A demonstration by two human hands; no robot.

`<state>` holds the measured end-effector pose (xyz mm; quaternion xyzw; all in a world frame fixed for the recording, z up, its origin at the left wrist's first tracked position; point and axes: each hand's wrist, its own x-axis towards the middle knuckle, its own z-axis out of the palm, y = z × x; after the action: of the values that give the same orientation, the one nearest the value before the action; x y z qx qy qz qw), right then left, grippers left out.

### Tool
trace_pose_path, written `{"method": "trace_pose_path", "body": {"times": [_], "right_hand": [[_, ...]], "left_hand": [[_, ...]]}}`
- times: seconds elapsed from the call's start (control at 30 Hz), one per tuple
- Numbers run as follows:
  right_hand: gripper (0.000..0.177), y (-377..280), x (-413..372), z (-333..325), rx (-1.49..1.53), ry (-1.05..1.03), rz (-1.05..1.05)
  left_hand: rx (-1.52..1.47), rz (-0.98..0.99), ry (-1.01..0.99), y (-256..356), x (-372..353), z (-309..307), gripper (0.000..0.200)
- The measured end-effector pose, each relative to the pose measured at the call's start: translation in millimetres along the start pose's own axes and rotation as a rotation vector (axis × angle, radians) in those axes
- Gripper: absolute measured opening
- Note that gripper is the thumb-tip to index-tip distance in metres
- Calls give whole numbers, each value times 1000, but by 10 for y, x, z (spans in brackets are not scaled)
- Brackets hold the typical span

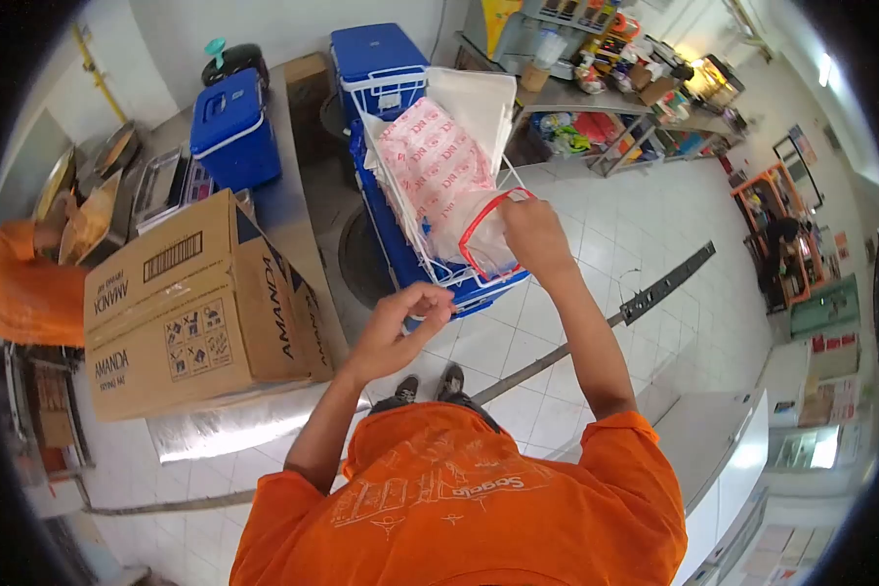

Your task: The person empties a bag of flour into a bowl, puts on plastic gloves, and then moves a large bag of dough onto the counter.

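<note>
You have open room above the floor [664, 210] on your right; the wire basket [394, 186] blocks ahead, the carton [161, 313] left.

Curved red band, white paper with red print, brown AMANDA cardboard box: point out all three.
Curved red band [480, 218], head view: its left stretch.
White paper with red print [435, 161], head view: middle of its printed face.
Brown AMANDA cardboard box [197, 339], head view: its printed icon panel.

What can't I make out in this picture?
Head view:
Floor of the white wire basket: hidden by the white paper with red print.
Inside of the blue plastic cooler on the left counter: hidden by its shut lid.
Orange cloth shirt: lower part cut by bottom edge.
Distant dark-clothed person: too small for detail.
</note>
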<state>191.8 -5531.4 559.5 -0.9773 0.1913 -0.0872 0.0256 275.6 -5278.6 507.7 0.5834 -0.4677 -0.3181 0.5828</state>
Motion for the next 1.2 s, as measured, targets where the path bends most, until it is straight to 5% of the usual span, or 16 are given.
{"method": "trace_pose_path", "body": {"times": [0.07,0.17,0.23,0.33,0.57,0.73,0.93,1.07,1.13,1.2], "right_hand": [[12,-37,-46,-174,11,-139,99],[19,164,-57,-328,29,-77,-30],[25,319,-43,-442,235,-87,-325],[22,481,26,-364,274,12,-354],[31,482,-19,-461,122,-170,-214],[37,622,-249,-499,377,75,-519],[37,927,-401,-744,751,200,-382],[32,955,-695,-910,802,58,-170],[32,819,-805,-915,910,-118,-348],[33,619,-874,-800,908,-134,-487]], "left_hand": [[27,61,85,170,175,44,20],[125,176,200,294,491,148,18],[340,292,263,418,696,266,29],[550,370,332,476,1021,485,45],[705,275,337,141,1357,579,51],[809,201,205,224,1265,457,35],[920,293,130,41,1182,291,39],[742,281,168,583,934,401,58],[505,467,228,787,800,532,76],[435,347,109,756,614,685,75]]}}
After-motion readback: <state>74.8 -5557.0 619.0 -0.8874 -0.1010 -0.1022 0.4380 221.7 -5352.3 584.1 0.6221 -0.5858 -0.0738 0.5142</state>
